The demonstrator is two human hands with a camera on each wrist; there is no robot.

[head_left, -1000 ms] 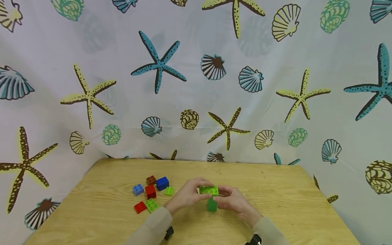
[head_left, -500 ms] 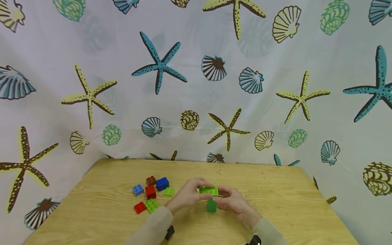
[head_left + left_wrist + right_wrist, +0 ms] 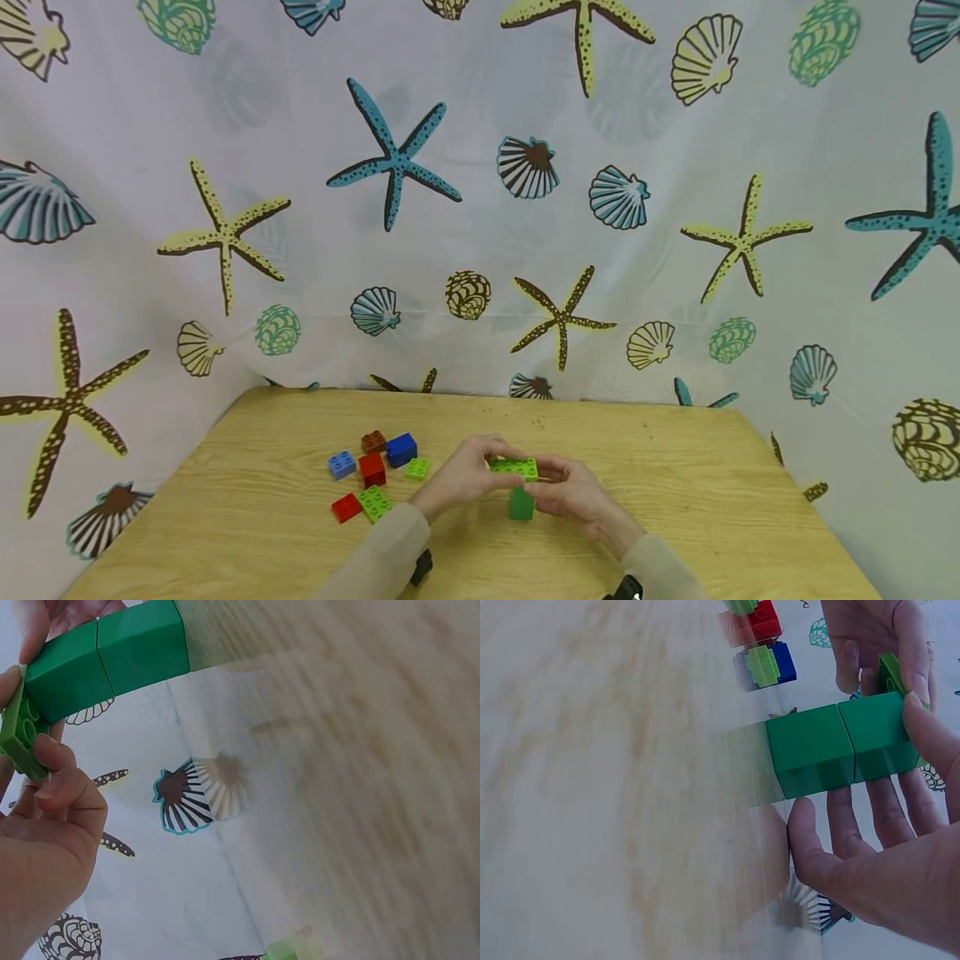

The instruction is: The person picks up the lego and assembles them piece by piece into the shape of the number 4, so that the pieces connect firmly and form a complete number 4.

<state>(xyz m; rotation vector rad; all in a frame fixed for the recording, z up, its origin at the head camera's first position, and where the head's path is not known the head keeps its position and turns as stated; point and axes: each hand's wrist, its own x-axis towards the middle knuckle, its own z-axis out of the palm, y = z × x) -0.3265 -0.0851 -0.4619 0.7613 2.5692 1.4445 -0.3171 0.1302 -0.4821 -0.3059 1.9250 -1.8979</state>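
Two dark green toy bricks (image 3: 810,750) stand stacked as a small tower, with a seam between them in both wrist views. On top sits a flat lime green studded brick (image 3: 517,469), which juts out to the left past the tower. My left hand (image 3: 467,477) pinches that overhanging end between thumb and fingers, and the lime brick's hollow underside shows in the left wrist view. My right hand (image 3: 573,492) holds the tower's upper part, thumb on the near side and fingers round the far side. The tower's lower brick (image 3: 142,649) reaches down to the wooden table.
Left of my hands lie several loose bricks: a red block (image 3: 372,470), a dark blue one (image 3: 402,450), a light blue one (image 3: 342,464), a brown one (image 3: 372,442), a flat red one (image 3: 347,507), and two lime ones (image 3: 374,503). A patterned curtain (image 3: 480,233) hangs behind the table (image 3: 637,442).
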